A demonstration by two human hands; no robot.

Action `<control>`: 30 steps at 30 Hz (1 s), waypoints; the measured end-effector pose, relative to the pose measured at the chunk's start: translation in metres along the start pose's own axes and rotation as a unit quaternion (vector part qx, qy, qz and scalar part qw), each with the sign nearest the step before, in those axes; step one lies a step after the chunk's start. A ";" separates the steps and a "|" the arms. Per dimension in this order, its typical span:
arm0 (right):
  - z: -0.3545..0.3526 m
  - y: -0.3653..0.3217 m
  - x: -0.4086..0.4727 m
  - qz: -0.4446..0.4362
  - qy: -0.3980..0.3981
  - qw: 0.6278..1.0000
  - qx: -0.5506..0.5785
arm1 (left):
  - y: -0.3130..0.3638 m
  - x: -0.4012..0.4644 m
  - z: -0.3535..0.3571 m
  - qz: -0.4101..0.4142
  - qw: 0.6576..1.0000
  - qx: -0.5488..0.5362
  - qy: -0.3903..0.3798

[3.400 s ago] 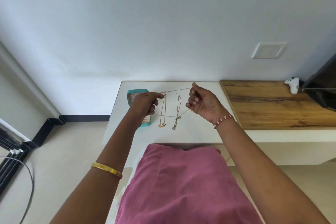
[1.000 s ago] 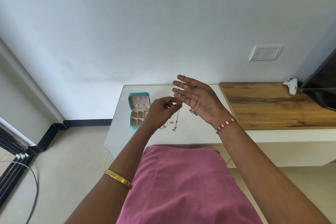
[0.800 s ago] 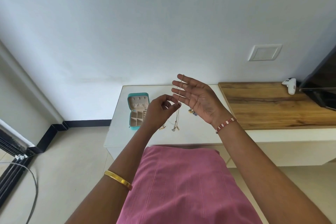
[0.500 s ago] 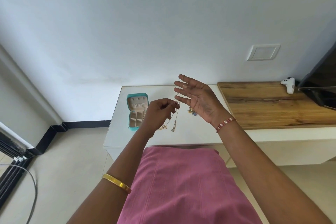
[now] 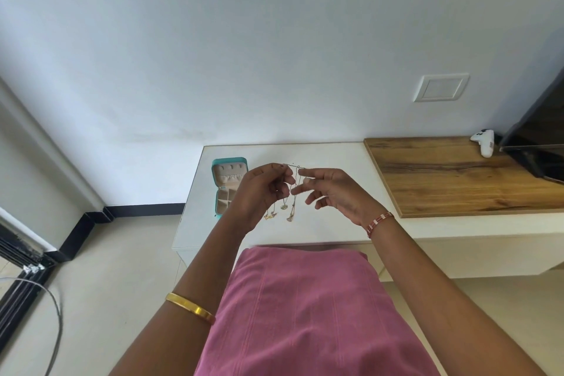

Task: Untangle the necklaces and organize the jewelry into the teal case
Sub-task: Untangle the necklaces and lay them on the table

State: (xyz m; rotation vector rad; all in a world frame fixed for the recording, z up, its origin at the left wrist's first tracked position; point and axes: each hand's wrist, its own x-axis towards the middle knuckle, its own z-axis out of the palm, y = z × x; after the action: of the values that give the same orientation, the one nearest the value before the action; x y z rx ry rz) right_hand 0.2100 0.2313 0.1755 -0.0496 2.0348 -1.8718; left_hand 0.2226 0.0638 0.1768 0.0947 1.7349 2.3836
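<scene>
A white counter (image 5: 320,232) is set against a pale wall, with a wooden panel (image 5: 457,177) at its right. The teal case (image 5: 227,183) lies open at the counter's left; no writing can be read. The necklaces (image 5: 291,192) are pinched in the left hand (image 5: 262,192), pendants hanging above the counter. The right hand (image 5: 332,192) is held just beside, its fingers (image 5: 305,172) loosely spread, one touching the chain.

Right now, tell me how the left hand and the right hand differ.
The left hand pinches the necklace chains at their top with curled fingers; the right hand has its fingers spread and loosely extended, grip unclear. The left forearm wears a gold bangle; the right wrist a red-and-white bracelet. Both hover above the white table.
</scene>
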 end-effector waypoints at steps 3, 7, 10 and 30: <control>-0.001 0.005 -0.002 0.003 -0.015 0.999 -0.031 | -0.002 0.001 -0.001 -0.006 1.000 -0.014 0.009; -0.002 0.007 -0.004 -0.005 -0.024 0.998 -0.053 | -0.004 0.002 -0.002 -0.010 1.000 -0.018 0.016; 0.000 0.005 -0.008 -0.045 -0.018 0.993 -0.106 | -0.005 0.001 -0.002 -0.015 1.000 -0.013 0.010; 0.021 -0.003 -0.002 -0.131 0.070 0.980 -0.132 | -0.005 0.001 -0.002 -0.030 0.999 -0.017 -0.005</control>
State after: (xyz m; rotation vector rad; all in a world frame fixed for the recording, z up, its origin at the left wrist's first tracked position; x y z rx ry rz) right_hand 0.2171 0.2114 0.1782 -0.2748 2.4666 -1.7804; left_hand 0.2214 0.0631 0.1716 0.0484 1.6691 2.3644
